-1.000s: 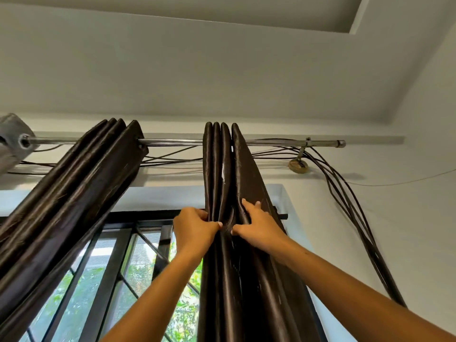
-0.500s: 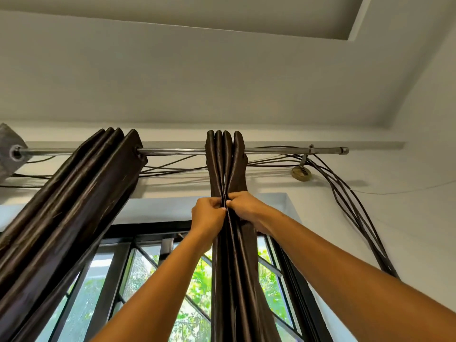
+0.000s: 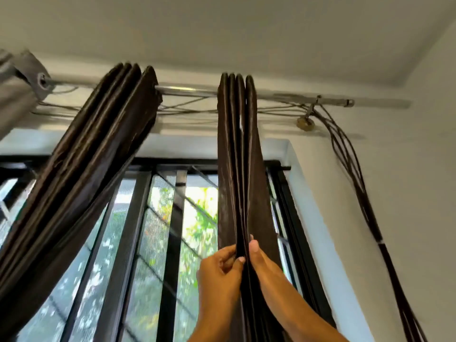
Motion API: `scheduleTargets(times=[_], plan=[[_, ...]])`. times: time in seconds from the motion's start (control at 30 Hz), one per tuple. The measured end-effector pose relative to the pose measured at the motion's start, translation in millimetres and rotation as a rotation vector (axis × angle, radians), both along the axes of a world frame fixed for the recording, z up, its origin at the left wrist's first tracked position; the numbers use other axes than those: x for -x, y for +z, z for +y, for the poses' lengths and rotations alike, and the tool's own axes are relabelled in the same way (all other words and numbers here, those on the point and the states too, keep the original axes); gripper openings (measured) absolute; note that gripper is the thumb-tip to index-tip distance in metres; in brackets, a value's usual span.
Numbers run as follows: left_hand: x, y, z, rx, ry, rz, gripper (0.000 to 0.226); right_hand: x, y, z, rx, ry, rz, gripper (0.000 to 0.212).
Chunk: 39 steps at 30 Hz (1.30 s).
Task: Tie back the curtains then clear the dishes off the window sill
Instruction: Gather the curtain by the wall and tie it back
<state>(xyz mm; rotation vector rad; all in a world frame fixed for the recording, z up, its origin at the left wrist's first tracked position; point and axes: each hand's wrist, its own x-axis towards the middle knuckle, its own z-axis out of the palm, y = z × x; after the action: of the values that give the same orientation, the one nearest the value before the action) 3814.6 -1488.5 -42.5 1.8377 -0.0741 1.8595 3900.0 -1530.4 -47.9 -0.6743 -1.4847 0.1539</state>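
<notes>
Left hand (image 3: 220, 275): fingers curled, thumb and fingertips pinching the gathered folds of the right curtain (image 3: 238, 169) from the left side.

Right hand (image 3: 262, 261): thumb pressed against the same folds from the right, other fingers hidden behind the cloth; appears to grip the curtain. Both hands meet at the same height, touching through the fabric.

Right curtain: dark brown, glossy, bunched into narrow upright pleats, hanging from the rod (image 3: 187, 91).

Left curtain (image 3: 93, 154): same brown cloth, bunched, slanting down to the lower left, well apart from the hands.

Grey curtain (image 3: 17, 95): at the rod's far left end.

Window (image 3: 170, 230): black frame and bars, greenery outside.

Cables (image 3: 355, 174): dark bundle running down the wall at right.

Window sill and dishes: out of view.
</notes>
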Motion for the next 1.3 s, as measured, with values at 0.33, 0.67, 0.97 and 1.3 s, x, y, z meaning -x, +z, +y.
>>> scheduleTargets(times=[0.33,0.67,0.97,1.3], plan=[[26,-178,-11,0.204,0.068,0.028,0.022,38,-175,-18,0.136,-0.199,0.071,0.079],[44,-223,-5,0.196,0.183,0.167,0.026,53,-263,-36,0.231,-0.437,0.143,0.072],[61,-253,-2,0.257,0.21,0.212,0.01,78,-285,-58,-0.122,-1.127,-0.294,0.067],[93,-267,4,0.219,0.463,0.176,0.022,81,-280,-31,0.165,-1.249,-0.119,0.07]])
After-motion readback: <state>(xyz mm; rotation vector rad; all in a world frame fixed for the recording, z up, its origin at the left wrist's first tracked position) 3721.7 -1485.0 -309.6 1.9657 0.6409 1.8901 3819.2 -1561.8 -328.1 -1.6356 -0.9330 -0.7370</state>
